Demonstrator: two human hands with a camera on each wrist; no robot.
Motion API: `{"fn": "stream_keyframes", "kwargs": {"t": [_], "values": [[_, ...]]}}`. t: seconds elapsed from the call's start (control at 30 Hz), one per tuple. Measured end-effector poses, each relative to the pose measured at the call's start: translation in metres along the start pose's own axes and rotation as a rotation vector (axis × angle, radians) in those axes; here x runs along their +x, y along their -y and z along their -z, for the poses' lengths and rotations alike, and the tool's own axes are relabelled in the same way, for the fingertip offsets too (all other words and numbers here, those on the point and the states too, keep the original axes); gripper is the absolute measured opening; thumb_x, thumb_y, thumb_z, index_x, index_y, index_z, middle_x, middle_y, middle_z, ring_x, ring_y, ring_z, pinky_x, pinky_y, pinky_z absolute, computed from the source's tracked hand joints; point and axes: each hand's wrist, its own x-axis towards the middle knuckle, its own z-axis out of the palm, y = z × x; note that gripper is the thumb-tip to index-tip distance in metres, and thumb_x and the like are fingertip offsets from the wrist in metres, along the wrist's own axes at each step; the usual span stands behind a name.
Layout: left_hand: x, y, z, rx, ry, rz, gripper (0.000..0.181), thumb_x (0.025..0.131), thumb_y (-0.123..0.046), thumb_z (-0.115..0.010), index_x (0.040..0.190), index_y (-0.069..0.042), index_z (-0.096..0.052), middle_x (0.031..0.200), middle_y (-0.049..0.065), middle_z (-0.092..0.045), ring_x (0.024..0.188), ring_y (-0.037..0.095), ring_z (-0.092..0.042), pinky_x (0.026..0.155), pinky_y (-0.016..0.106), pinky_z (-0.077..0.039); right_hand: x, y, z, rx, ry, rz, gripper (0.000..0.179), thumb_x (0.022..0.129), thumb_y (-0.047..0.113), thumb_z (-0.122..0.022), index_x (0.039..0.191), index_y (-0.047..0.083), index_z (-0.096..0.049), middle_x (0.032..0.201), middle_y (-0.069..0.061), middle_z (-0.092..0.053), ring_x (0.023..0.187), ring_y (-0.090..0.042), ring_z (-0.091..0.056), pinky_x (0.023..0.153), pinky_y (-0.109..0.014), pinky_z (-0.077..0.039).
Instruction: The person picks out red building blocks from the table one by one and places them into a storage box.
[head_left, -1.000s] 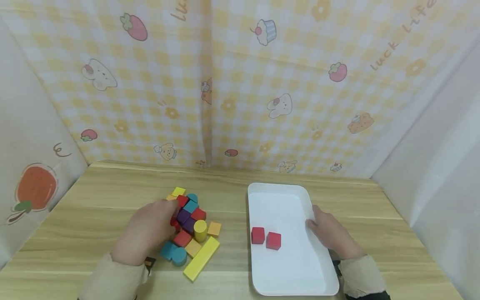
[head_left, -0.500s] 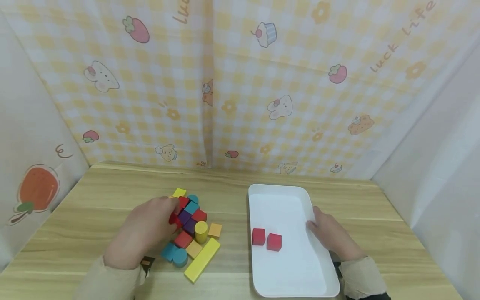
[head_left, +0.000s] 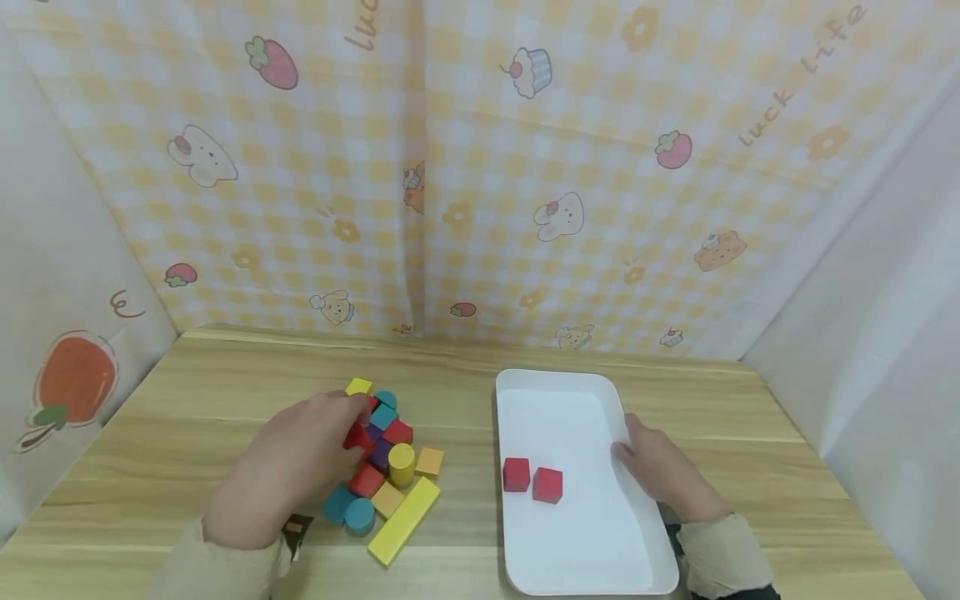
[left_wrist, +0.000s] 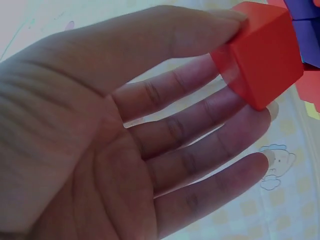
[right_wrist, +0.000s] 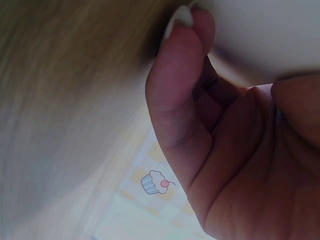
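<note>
My left hand (head_left: 288, 454) pinches a red cube (left_wrist: 270, 55) between thumb and fingertips, at the left side of a cluster of coloured blocks. In the head view the fingers partly cover that cube. Around it lie purple blocks (head_left: 380, 454), another red block (head_left: 367, 480), a blue block (head_left: 385, 417) and an upright yellow cylinder (head_left: 401, 465). On the right, my right hand (head_left: 663, 467) grips the right rim of a white tray (head_left: 577, 550), thumb over the edge; its fingers (right_wrist: 175, 70) curl below the rim. Two red cubes (head_left: 547, 485) sit inside the tray, near its left wall.
A long yellow block (head_left: 405, 522) lies at the cluster's front, beside an orange block (head_left: 387, 499) and a blue cylinder (head_left: 360, 517). Another orange block (head_left: 430, 462) lies to the right. A patterned curtain (head_left: 480, 167) stands behind the wooden table (head_left: 465, 417).
My left hand has shifted slightly to the right, and the red cube in its fingers shows more clearly. The right hand and the tray stay where they were.
</note>
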Motion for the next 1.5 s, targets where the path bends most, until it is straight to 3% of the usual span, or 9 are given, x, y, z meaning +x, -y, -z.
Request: {"fn": "stream_keyframes", "kwargs": {"t": [0.2, 0.57, 0.73, 0.97, 1.2, 1.37, 1.5], "values": [[-0.005, -0.008, 0.004, 0.025, -0.045, -0.033, 0.029, 0.082, -0.018, -0.084, 0.106, -0.011, -0.068, 0.084, 0.000, -0.060, 0.071, 0.016, -0.052, 0.062, 0.029, -0.048, 0.001, 0.000, 0.000, 0.006, 0.005, -0.013, 0.054, 0.103, 0.012, -0.051, 0.143, -0.019, -0.032, 0.127, -0.040, -0.058, 0.111, -0.043, -0.067, 0.086, -0.048, -0.059], [-0.013, -0.034, 0.004, 0.036, -0.153, -0.204, 0.020, 0.082, -0.021, -0.085, 0.090, -0.020, -0.066, 0.080, -0.010, -0.058, 0.071, 0.006, -0.050, 0.062, 0.023, -0.047, 0.001, 0.001, -0.001, 0.007, 0.012, -0.026, 0.057, 0.104, 0.012, -0.051, 0.145, -0.020, -0.029, 0.133, -0.042, -0.053, 0.118, -0.048, -0.062, 0.091, -0.052, -0.056], [-0.014, -0.052, -0.003, -0.014, -0.097, -0.245, 0.022, 0.081, -0.021, -0.086, 0.088, -0.022, -0.065, 0.079, -0.012, -0.055, 0.073, 0.005, -0.050, 0.063, 0.018, -0.046, 0.002, 0.002, -0.001, -0.003, 0.016, -0.024, 0.057, 0.104, 0.013, -0.051, 0.145, -0.020, -0.029, 0.134, -0.042, -0.053, 0.120, -0.049, -0.061, 0.093, -0.053, -0.056], [-0.009, -0.074, -0.019, -0.029, -0.003, -0.375, 0.018, 0.084, -0.024, -0.083, 0.096, -0.020, -0.070, 0.082, -0.010, -0.059, 0.073, 0.007, -0.051, 0.064, 0.018, -0.047, 0.002, -0.001, -0.002, -0.008, -0.002, -0.010, 0.055, 0.103, 0.012, -0.052, 0.143, -0.020, -0.032, 0.128, -0.042, -0.056, 0.113, -0.047, -0.065, 0.088, -0.050, -0.058], [-0.004, -0.094, -0.031, 0.010, 0.001, -0.466, 0.016, 0.084, -0.022, -0.083, 0.095, -0.017, -0.073, 0.076, -0.009, -0.057, 0.067, 0.004, -0.048, 0.061, 0.015, -0.044, 0.001, -0.002, -0.002, -0.007, -0.007, -0.004, 0.054, 0.103, 0.012, -0.052, 0.142, -0.020, -0.032, 0.127, -0.042, -0.057, 0.112, -0.047, -0.066, 0.088, -0.051, -0.058], [0.000, -0.105, -0.034, -0.021, 0.003, -0.457, 0.016, 0.084, -0.024, -0.083, 0.096, -0.018, -0.073, 0.074, -0.010, -0.056, 0.066, 0.003, -0.048, 0.058, 0.014, -0.043, 0.002, -0.003, -0.003, -0.016, -0.007, -0.004, 0.053, 0.103, 0.012, -0.052, 0.141, -0.020, -0.033, 0.127, -0.042, -0.057, 0.112, -0.047, -0.065, 0.088, -0.051, -0.057], [0.008, -0.113, -0.036, -0.017, 0.009, -0.414, 0.018, 0.084, -0.024, -0.083, 0.099, -0.018, -0.074, 0.075, -0.008, -0.058, 0.067, 0.005, -0.049, 0.059, 0.016, -0.043, 0.002, -0.003, -0.003, -0.024, -0.011, 0.000, 0.053, 0.102, 0.012, -0.052, 0.141, -0.020, -0.034, 0.126, -0.042, -0.058, 0.112, -0.047, -0.066, 0.088, -0.051, -0.057]]}}
